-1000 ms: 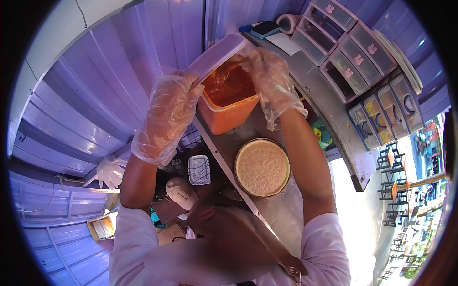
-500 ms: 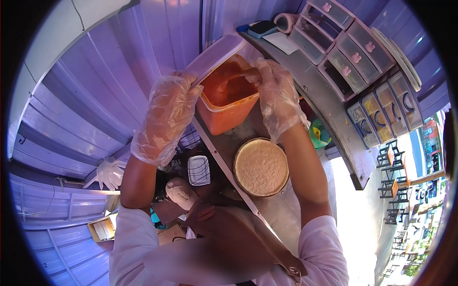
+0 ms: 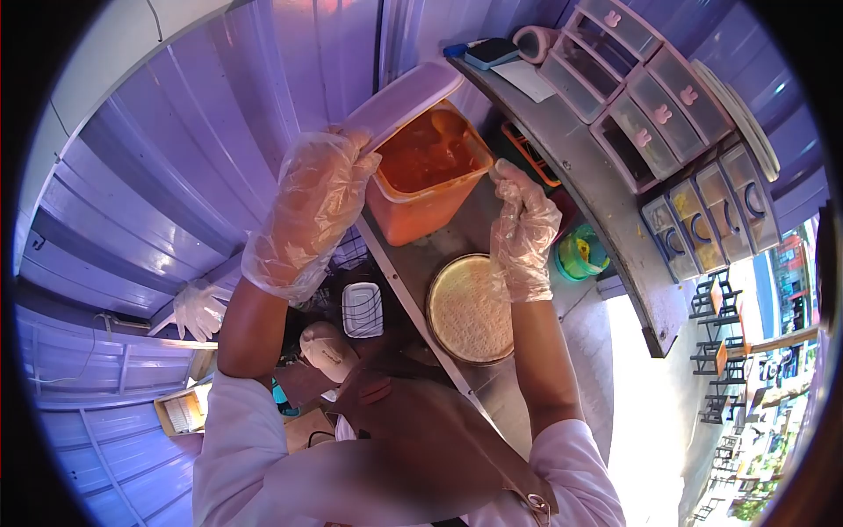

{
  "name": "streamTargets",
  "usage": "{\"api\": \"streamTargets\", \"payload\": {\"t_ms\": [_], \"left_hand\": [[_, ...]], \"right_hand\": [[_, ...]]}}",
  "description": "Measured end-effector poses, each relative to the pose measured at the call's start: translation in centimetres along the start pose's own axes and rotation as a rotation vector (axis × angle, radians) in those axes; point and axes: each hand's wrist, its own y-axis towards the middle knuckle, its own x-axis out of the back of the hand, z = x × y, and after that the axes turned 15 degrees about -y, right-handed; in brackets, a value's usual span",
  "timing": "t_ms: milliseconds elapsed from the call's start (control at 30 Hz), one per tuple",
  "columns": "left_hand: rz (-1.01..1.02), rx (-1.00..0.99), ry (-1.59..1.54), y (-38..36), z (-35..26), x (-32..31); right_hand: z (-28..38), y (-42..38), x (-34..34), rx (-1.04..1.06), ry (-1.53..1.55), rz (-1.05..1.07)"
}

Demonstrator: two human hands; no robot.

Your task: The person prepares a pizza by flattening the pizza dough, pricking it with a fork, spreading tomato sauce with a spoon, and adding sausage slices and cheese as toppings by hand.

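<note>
My left hand (image 3: pixel 327 198), in a clear plastic glove, is closed on the edge of a pale lid (image 3: pixel 404 104). The lid is tilted up at the far left side of a tub (image 3: pixel 417 211) of red-orange sauce (image 3: pixel 426 158). A rounded part of what looks like a spoon (image 3: pixel 448 125) shows in the sauce. My right hand (image 3: pixel 525 215), gloved too, has its fingers curled at the tub's right corner; whether they grip anything is hidden. Below, a round flat dough base (image 3: pixel 471 312) lies in a pan on the metal counter, its right edge partly behind my right hand.
A green container (image 3: pixel 581 253) stands right of my right hand. Above it, a dark shelf (image 3: pixel 606 206) carries clear drawer units (image 3: pixel 654 114). A white tray (image 3: pixel 363 309) and a cap (image 3: pixel 329 351) lie low on the left. A spare glove (image 3: pixel 199 312) hangs at the wall.
My right hand has drawn out of the tub, down and to the right, leaving the spoon-like item in the sauce. The lid has tipped lower over the tub's far left side.
</note>
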Motion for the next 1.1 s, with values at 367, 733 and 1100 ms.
{"api": "streamTargets", "payload": {"t_ms": [367,733,1100], "left_hand": [[-0.060,-0.199,0.000,1.2,-0.7,0.2],[-0.040,-0.152,-0.019,1.0,0.2,0.0],[-0.022,-0.241,0.054,1.5,-0.8,0.3]], "right_hand": [[2.6,5.3,-1.0,0.042,-0.213,0.018],[3.4,5.2,-2.3,-0.601,0.029,0.166],[4.9,5.2,-1.4,-0.712,0.421,-0.044]]}}
